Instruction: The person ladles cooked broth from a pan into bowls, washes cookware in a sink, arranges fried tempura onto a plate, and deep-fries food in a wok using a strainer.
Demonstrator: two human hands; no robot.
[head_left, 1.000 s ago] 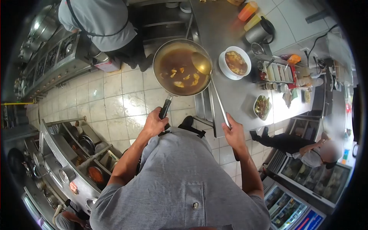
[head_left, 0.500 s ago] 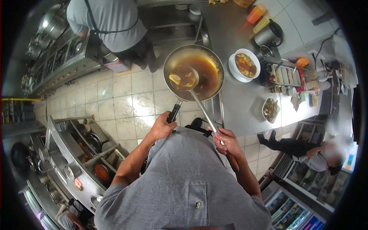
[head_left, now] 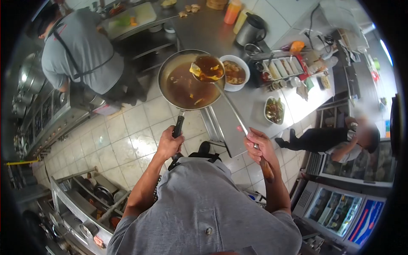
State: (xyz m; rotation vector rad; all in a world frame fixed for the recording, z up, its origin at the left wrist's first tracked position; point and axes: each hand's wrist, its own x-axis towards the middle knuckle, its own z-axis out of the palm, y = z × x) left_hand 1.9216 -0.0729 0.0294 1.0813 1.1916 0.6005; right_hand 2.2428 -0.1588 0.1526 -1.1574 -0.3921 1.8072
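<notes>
My left hand (head_left: 170, 144) is wrapped round the black handle of a frying pan (head_left: 162, 91), which holds brown broth with small bits in it. In my right hand (head_left: 260, 146) is the long handle of a ladle (head_left: 231, 104). Its bowl, full of brown broth with yellowish pieces, is above the right half of the pan. A white bowl (head_left: 245, 80) of similar soup stands on the steel counter, just right of the pan and partly hidden by its rim and the ladle.
On the steel counter (head_left: 225, 131) are a dish of green vegetables (head_left: 274, 110), a condiment rack (head_left: 282, 68), a metal pitcher (head_left: 250, 29) and sauce bottles (head_left: 232, 12). One person (head_left: 83, 55) stands at the stove, another (head_left: 340, 140) by the fridges. A shelved steel counter (head_left: 76, 208) is at lower left.
The ladle has risen out of the broth, filled. The pan now overlaps the white bowl's left edge in view. My view has turned, and the person at the stove appears further left.
</notes>
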